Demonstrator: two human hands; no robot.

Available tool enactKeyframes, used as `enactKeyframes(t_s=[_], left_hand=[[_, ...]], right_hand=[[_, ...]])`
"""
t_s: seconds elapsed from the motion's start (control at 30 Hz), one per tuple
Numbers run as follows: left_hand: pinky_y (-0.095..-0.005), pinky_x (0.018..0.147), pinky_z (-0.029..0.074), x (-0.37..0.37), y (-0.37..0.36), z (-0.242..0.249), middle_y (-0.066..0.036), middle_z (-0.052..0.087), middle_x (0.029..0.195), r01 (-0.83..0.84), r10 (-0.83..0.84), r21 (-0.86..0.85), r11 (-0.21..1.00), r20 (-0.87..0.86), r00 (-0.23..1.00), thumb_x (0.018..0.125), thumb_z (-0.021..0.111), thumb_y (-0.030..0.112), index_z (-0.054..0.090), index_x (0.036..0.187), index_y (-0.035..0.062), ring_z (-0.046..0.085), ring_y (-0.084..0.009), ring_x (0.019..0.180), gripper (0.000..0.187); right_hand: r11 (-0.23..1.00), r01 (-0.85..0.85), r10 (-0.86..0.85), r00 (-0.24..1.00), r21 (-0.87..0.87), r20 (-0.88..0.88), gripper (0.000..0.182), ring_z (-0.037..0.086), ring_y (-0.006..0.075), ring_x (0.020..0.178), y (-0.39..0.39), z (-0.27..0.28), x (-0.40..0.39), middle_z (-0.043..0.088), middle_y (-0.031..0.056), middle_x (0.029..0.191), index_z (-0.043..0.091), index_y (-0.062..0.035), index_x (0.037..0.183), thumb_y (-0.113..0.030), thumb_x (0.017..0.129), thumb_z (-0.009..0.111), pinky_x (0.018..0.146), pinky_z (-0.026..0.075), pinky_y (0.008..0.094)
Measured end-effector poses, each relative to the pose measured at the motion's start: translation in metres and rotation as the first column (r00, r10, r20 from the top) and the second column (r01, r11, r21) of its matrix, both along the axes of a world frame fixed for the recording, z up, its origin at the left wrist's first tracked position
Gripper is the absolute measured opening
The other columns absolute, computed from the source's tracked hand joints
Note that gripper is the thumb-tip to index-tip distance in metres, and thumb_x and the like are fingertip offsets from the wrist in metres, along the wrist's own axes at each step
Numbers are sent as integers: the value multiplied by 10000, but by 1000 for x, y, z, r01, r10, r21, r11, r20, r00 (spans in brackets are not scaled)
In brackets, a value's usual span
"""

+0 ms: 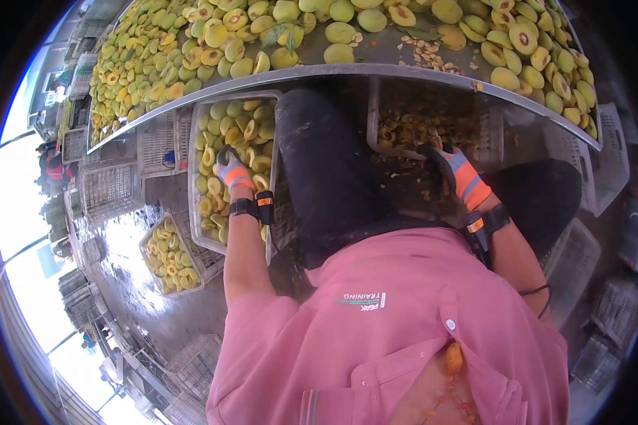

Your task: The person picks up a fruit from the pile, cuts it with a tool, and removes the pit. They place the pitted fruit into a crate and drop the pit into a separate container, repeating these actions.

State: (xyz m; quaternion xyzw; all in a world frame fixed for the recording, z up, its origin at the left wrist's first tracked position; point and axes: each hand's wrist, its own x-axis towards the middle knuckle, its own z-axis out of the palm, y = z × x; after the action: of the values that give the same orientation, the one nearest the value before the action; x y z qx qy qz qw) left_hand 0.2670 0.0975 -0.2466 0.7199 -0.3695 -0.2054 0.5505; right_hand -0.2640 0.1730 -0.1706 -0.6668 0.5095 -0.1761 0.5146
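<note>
My left hand (232, 171), in a grey and orange glove with dark fingers, is over a white plastic crate (194, 142) of halved yellow-green stone fruit (216, 188). Its curled fingers stand apart just above the fruit, and I make out nothing held in them. On the other side of my knee, my right hand (462, 174) wears a matching glove. Its fingers are closed around something mostly hidden, with a thin pale tip showing past them. Beneath that hand is a bin (373, 127) with brown pits and scraps (411, 131).
A metal-edged table (298, 72) crosses in front, heaped with whole and halved fruit (149, 78) and some loose pits (432, 55). A second fruit crate (169, 255) stands on the wet floor at left. Stacked crates (110, 188) are beyond it; more crates (609, 159) stand at right.
</note>
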Motion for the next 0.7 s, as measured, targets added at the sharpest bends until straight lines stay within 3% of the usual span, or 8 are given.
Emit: enactKeyframes(t_s=[0.07,0.1,0.17,0.27,0.3,0.4,0.53,0.7], left_hand=[[-294,876,453,-17,-6,-3,-93,648,1120,55,-54,16,998,-40,998,885,590,54,664,1089,17,587,-189,989,220],[-311,912,436,-22,-11,-11,-113,635,1173,90,-89,18,996,-62,994,877,600,67,662,1101,27,575,-213,1038,236],[-378,1133,230,-21,-13,-32,-149,305,1523,-6,-196,473,881,376,906,887,584,317,610,1270,126,223,-314,1421,429],[-444,1143,192,-45,0,-15,-103,207,1567,-229,-351,620,750,667,657,909,504,454,451,1412,314,156,-290,1448,525],[-468,1137,191,-45,-1,-13,-100,211,1567,-249,-341,625,740,668,662,900,524,445,409,1437,318,156,-293,1449,563],[-406,1068,323,-56,-11,26,-173,402,1437,-173,-185,389,905,725,663,875,612,312,497,1360,137,368,-316,1329,529],[-335,928,463,-113,-63,136,-151,644,1136,340,-335,54,939,363,869,893,587,78,615,1163,-17,608,-238,1044,288],[-328,868,478,-286,-110,228,-138,696,1005,625,-623,166,763,446,642,915,559,151,660,1064,-18,641,-227,936,246]], right_hand=[[900,191,-236,969,392,68,362,644,212,778,-7,-5,3,651,71,891,559,-125,1231,-110,870,533,655,494,318],[887,202,-260,962,414,87,378,643,229,788,-7,-10,3,654,79,905,554,-129,1237,-114,860,546,673,489,334],[943,167,-208,971,289,117,421,637,262,804,-2,-23,1,659,93,930,544,-138,1251,-131,833,588,708,477,366],[985,56,-37,992,163,-117,579,613,267,757,-6,-36,-5,666,90,925,540,-116,1209,-240,691,767,684,457,396],[898,210,-234,972,386,16,535,597,249,669,-6,-21,0,660,84,862,547,-96,1162,-264,705,770,612,451,379],[491,478,-727,686,729,40,366,527,190,432,-9,51,12,625,62,677,579,-48,996,-311,796,736,408,402,320],[631,423,-701,669,651,245,328,469,137,344,-10,48,10,553,29,548,566,-64,730,-340,865,681,318,346,276],[648,316,-725,537,693,432,235,536,173,403,-13,50,6,608,82,626,606,-44,868,-270,868,670,354,412,308]])
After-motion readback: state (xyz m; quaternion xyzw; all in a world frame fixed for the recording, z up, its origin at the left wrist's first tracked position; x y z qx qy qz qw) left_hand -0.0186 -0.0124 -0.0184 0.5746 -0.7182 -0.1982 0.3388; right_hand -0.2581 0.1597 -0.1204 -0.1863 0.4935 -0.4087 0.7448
